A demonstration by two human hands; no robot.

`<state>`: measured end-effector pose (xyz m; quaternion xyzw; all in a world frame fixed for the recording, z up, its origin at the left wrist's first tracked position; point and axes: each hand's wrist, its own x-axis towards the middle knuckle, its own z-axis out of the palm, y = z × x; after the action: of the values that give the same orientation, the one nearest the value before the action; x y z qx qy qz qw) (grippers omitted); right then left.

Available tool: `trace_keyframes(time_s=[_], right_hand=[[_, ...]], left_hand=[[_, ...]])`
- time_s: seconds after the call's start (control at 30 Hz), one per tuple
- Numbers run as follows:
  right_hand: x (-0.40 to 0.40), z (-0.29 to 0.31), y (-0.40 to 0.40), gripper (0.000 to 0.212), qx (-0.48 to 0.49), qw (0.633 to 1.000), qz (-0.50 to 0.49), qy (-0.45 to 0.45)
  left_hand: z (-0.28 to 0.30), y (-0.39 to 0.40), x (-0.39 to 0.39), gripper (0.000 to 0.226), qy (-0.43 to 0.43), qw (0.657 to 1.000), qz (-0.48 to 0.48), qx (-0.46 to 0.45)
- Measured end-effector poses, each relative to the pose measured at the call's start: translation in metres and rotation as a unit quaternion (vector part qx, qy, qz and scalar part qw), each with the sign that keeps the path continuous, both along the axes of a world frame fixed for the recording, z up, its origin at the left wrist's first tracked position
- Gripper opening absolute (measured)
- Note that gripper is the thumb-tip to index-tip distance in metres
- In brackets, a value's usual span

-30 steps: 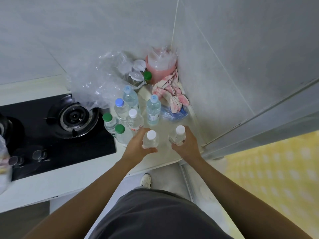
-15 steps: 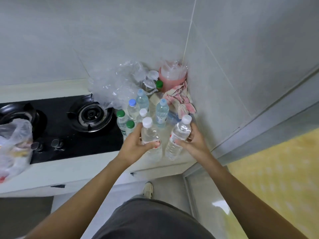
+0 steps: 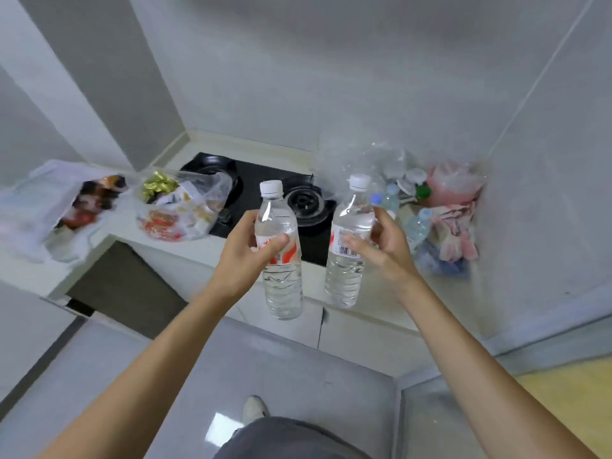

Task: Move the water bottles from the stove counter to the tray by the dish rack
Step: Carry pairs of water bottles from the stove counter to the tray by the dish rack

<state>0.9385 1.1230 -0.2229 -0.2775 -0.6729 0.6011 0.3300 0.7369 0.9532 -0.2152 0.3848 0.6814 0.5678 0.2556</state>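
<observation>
Grey-tiled kitchen corner; pale counter (image 3: 185, 256) carries a black stove (image 3: 265, 180). Tray and dish rack not in view.

Change over the last second: both bottles, then standing on the counter under the hands, are now lifted clear and held upright in front of the counter edge. View has pulled back and swung left. Judgement: pickup done, carry to the tray begun.

Left hand (image 3: 246, 256): fingers and thumb curled round the left bottle (image 3: 280, 250) at its red label. Right hand (image 3: 381, 246): thumb across the barcode label of the right bottle (image 3: 347, 246), fingers wrapped behind it. Both caps white and on.

Still on the counter, right corner: more bottles (image 3: 417, 226), blue and green caps, exact count hard to tell behind the hand. Task therefore far from finished; further trips likely.

Around: crumpled clear plastic (image 3: 364, 160) behind the bottles, pink tub (image 3: 453, 187), pink-striped cloth (image 3: 453, 233). Left of stove: two bags (image 3: 182, 207) of packets, the far one blurred. Nothing blocks the held bottles; the bags crowd the leftward counter.
</observation>
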Motion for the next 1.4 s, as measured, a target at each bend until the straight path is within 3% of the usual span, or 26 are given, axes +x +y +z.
trace_keyframes(time_s=[0.1,0.23,0.33,0.47,0.73,0.9,1.03,1.2,1.4], right_hand=[[-0.052,0.016,-0.044,0.051,0.0,0.997,0.073,0.006],[-0.131,0.031,-0.113,0.045,0.014,0.985,0.174,0.007],[-0.193,0.039,-0.175,0.048,0.019,0.971,0.238,0.012],[-0.276,0.041,-0.264,0.057,0.032,0.951,0.306,0.021],[-0.43,0.043,-0.465,0.052,0.024,0.908,0.417,0.033],[-0.506,0.044,-0.591,0.06,0.024,0.864,0.501,0.031],[-0.557,0.039,-0.691,0.055,0.026,0.811,0.584,0.029],[-0.625,0.026,-0.811,0.048,0.029,0.755,0.655,0.029],[-0.704,0.025,-0.932,0.043,0.056,0.681,0.73,0.019]], left_hand=[[0.017,-0.065,-0.03,0.05,0.003,0.998,0.066,0.023],[0.032,-0.157,-0.071,0.041,0.01,0.988,0.15,0.033],[0.037,-0.229,-0.106,0.048,-0.002,0.975,0.218,0.048],[0.037,-0.33,-0.158,0.038,-0.009,0.958,0.284,0.036],[0.039,-0.54,-0.241,0.035,0.003,0.914,0.406,0.022],[0.035,-0.66,-0.257,0.038,-0.001,0.855,0.518,0.019],[0.024,-0.746,-0.268,0.035,-0.01,0.798,0.603,0.006],[0.015,-0.842,-0.296,0.05,-0.016,0.728,0.685,-0.018],[0.014,-0.937,-0.336,0.044,-0.02,0.633,0.773,-0.037]])
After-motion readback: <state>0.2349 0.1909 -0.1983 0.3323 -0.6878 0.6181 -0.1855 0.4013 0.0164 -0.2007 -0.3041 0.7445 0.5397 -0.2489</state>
